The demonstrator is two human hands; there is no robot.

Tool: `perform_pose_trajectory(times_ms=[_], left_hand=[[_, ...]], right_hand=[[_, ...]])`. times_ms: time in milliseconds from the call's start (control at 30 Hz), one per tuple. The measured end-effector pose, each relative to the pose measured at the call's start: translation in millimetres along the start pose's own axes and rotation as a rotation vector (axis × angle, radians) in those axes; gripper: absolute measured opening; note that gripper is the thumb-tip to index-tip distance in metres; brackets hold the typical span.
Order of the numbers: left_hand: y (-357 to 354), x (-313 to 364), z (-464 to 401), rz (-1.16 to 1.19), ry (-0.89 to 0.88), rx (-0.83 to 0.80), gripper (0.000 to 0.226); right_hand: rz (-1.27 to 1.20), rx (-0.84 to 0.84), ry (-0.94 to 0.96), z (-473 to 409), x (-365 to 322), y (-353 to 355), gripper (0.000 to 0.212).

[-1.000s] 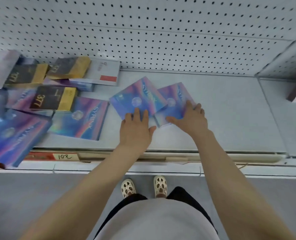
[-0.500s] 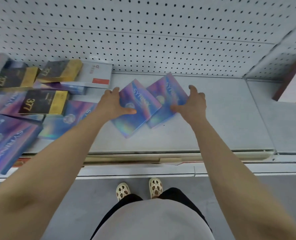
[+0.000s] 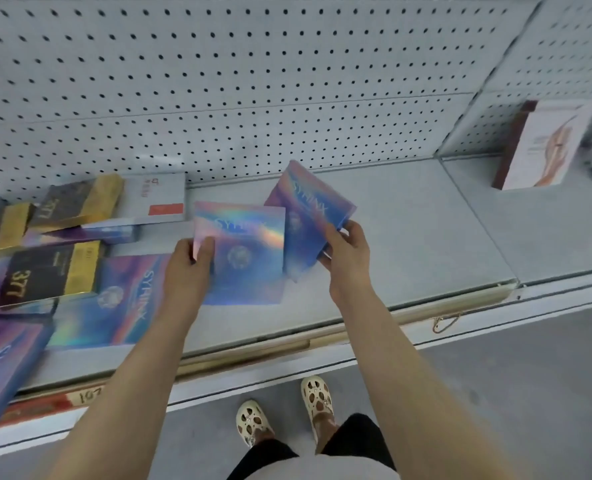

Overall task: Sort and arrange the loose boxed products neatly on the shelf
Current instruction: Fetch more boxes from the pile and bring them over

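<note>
Left hand (image 3: 192,261) gripping the left edge of a shiny rainbow box (image 3: 244,251), thumb curled over its upper left corner. Right hand (image 3: 344,252) gripping the lower right edge of a second purple-blue box (image 3: 305,209), tilted with its far corner raised toward the pegboard (image 3: 253,81). Both boxes marked SYHINX, held above the middle of the grey shelf (image 3: 408,244), edges overlapping where they meet. To the left on the same shelf, a loose heap: a flat purple-blue box (image 3: 114,303) just beside the left wrist, a black and gold box (image 3: 48,277) lying across others, another black and gold box (image 3: 80,199) further back, a white box with a red patch (image 3: 156,199) against the pegboard. At the far right, on the next shelf section, an upright white box with a dark side (image 3: 543,143). Below, cream perforated shoes (image 3: 287,410) on the grey floor.
</note>
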State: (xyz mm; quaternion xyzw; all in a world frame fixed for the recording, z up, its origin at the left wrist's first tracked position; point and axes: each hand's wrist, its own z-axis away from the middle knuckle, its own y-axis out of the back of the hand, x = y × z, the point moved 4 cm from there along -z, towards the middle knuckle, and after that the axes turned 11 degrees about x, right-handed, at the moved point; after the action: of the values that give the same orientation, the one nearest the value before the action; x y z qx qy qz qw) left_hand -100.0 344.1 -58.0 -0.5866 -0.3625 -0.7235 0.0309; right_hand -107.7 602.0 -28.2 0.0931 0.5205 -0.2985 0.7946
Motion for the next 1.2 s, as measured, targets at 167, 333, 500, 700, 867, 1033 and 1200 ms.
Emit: perform_pose_trajectory(times_ms=[167, 333, 500, 700, 867, 1033, 1200], left_hand=[[-22.4, 23.5, 18.1, 0.199, 0.034, -0.065, 0.023], [-63.8, 67.8, 64.0, 0.300, -0.007, -0.159, 0.024], [-117.4, 116.4, 134.9, 0.348, -0.062, -0.282, 0.020], [-201.5, 158.0, 255.5, 0.346, -0.129, -0.407, 0.020], [-279.4, 193.1, 357.7, 0.381, -0.146, -0.490, 0.019], [-341.5, 232.2, 433.5, 0.380, -0.178, -0.560, 0.017], [-415.5, 264.6, 464.1, 0.336, -0.225, -0.571, 0.023]], right_hand=[[0.067, 0.254, 0.250, 10.5, -40.3, 61.9, 0.012], [0.050, 0.396, 0.309, 26.8, -63.5, 156.2, 0.004], [0.033, 0.541, 0.344, 34.7, -88.1, 259.5, 0.005], [0.046, 0.628, 0.372, 30.5, -120.8, 406.7, 0.006], [0.094, 0.679, 0.360, 13.9, -142.8, 530.2, 0.018], [0.113, 0.753, 0.342, -11.2, -162.6, 621.8, 0.014], [0.043, 0.772, 0.302, -46.3, -188.9, 684.1, 0.011]])
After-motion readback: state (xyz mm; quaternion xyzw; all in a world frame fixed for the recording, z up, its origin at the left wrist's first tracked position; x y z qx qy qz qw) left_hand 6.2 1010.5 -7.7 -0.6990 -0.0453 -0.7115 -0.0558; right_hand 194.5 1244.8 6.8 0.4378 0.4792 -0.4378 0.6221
